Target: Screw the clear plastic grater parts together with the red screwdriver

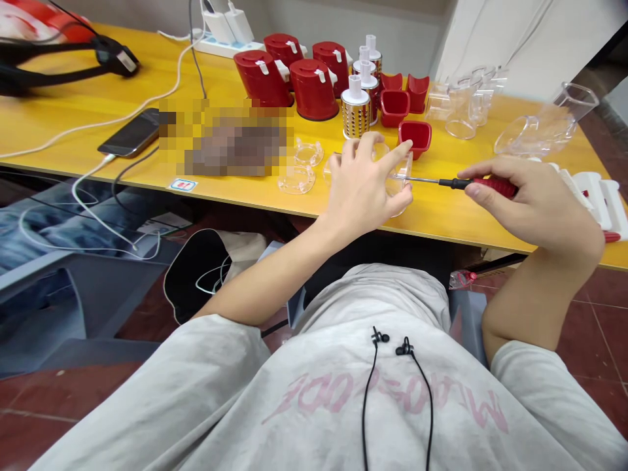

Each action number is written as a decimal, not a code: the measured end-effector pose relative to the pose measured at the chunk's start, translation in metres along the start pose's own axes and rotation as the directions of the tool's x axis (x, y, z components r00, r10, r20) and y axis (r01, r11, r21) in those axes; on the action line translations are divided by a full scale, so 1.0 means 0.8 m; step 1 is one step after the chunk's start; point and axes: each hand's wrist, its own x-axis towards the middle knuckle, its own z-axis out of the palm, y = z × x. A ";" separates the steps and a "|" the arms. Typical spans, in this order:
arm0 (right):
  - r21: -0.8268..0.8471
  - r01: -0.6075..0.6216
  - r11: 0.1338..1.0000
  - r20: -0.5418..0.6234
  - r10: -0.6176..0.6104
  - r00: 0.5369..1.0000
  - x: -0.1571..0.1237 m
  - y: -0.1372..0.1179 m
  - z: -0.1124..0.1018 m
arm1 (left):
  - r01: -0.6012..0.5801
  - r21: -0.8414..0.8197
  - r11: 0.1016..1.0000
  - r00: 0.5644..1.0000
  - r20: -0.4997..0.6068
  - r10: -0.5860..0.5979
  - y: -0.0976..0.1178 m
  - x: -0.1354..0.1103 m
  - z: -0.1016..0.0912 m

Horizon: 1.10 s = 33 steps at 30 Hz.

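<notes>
My left hand (366,186) grips a clear plastic part (400,180) above the yellow table (314,196), with its fingers curled over the top and much of the part hidden behind them. My right hand (527,203) holds a red-handled screwdriver (483,186) level. Its thin steel shaft reaches left, and the tip meets the clear part by my left fingers. Just behind my left hand stand a gold perforated grater drum (356,116) with a white shaft and a red square cup (416,135).
Red rounded housings (262,78) stand at the table's back, with clear plastic containers (537,127) to the right. Clear rings (297,176) lie left of my hands. White parts (596,199) sit at the right. A phone (130,133), cables and a power strip (226,44) occupy the left and back.
</notes>
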 end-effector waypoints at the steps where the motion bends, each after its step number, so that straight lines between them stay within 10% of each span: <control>1: 0.010 -0.022 1.000 0.021 0.022 1.000 -0.001 -0.001 0.000 | 0.002 0.002 1.000 1.000 0.006 -0.002 0.000 0.000 0.000; 33: 0.007 0.029 1.000 0.004 -0.029 1.000 -0.006 -0.011 -0.007 | -0.053 -0.070 0.996 0.996 -0.072 0.048 -0.012 -0.001 0.009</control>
